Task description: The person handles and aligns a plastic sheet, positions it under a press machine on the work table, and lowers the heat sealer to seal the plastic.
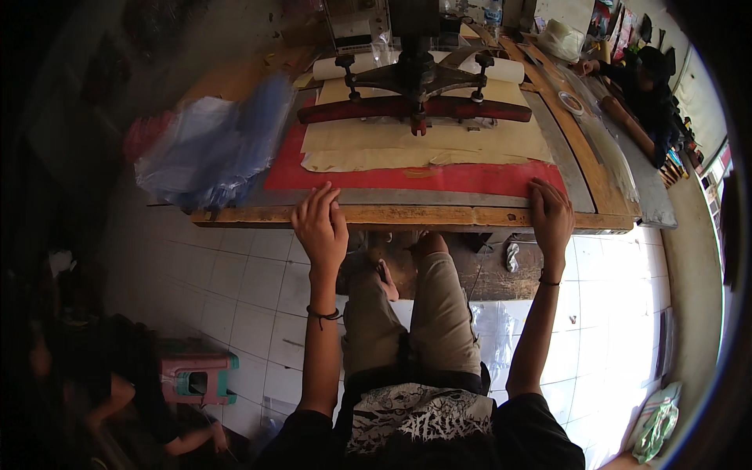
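My left hand (321, 225) rests on the wooden front edge of the worktable (407, 215), its fingers stretched out and holding nothing. Over the same edge lies my right hand (553, 218), fingers extended, its tips at the near right corner of a red sheet (470, 179). On top of the red sheet is a cream, worn-edged sheet (360, 149). Above them a dark red bar (345, 110) hangs from a black metal bracket (417, 77) with two knobs. Whether the bar touches the cream sheet is unclear.
Blue and clear plastic film (227, 145), blurred, is heaped at the table's left. To the right lie a tape roll (571, 103) and clear plastic strips (615, 160). One person (646, 86) sits at the far right; another (133, 384) is by a stool (196, 374), lower left.
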A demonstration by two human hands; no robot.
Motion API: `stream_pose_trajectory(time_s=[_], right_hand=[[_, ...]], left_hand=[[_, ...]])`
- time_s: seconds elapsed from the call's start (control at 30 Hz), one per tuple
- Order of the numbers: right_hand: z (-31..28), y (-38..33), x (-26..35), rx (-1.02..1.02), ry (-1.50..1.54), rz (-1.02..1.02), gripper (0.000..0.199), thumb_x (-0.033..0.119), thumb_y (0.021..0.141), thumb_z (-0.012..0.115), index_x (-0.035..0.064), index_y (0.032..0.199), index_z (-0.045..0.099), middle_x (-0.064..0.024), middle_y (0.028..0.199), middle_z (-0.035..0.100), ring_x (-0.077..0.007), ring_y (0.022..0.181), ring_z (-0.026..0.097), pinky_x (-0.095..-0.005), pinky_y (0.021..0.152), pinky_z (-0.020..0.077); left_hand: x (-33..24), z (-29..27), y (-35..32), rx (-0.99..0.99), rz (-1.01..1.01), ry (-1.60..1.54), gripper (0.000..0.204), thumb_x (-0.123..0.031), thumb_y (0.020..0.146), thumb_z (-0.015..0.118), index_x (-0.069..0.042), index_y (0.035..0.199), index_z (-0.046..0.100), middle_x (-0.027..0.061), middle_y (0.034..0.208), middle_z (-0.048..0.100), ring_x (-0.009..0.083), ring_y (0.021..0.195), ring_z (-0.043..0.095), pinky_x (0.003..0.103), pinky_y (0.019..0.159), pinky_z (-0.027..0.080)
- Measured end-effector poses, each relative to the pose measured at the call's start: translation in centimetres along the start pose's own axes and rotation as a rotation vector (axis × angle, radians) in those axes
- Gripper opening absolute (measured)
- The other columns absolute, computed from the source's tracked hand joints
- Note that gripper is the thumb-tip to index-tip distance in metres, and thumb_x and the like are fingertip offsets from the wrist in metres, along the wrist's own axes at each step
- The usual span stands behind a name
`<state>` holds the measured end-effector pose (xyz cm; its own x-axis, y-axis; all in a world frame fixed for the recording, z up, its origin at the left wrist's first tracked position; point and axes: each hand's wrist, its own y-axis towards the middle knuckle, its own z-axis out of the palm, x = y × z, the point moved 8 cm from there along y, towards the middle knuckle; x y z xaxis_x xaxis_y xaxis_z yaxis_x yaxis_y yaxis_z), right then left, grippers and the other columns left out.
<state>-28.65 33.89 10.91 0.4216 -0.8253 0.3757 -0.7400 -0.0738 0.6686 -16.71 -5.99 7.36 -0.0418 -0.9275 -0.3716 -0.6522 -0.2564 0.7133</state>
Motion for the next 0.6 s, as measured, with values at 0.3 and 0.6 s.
stream_pose_trajectory(time_s=[0.3, 0.6], right_hand=[[0.0, -4.3, 0.2, -0.126, -0.081, -0.013, 0.023, 0.018, 0.098, 0.055, 0.0127, 0.112, 0.073, -0.0008, 0.121, 0.07, -0.0194, 0.121, 0.058, -0.0381, 0.108, 0.0321], [0.7, -5.7, -1.0, -0.284, -0.05, -0.058, 0.028, 0.02, 0.101, 0.049, 0.0099, 0.109, 0.073, -0.0001, 0.115, 0.071, -0.0208, 0.116, 0.058, -0.0409, 0.109, 0.0311]], left_hand=[[-0.3, 0.3, -5.8, -0.021, 0.033, 0.075, 0.043, -0.015, 0.094, 0.053, -0.009, 0.137, 0.051, 0.0113, 0.147, 0.046, 0.037, 0.141, 0.035, 0.059, 0.116, 0.022], [-0.1, 1.6, -5.9, -0.14, 0.031, 0.103, 0.05, -0.009, 0.085, 0.059, -0.008, 0.135, 0.05, 0.0148, 0.146, 0.044, 0.0405, 0.141, 0.033, 0.061, 0.114, 0.021]])
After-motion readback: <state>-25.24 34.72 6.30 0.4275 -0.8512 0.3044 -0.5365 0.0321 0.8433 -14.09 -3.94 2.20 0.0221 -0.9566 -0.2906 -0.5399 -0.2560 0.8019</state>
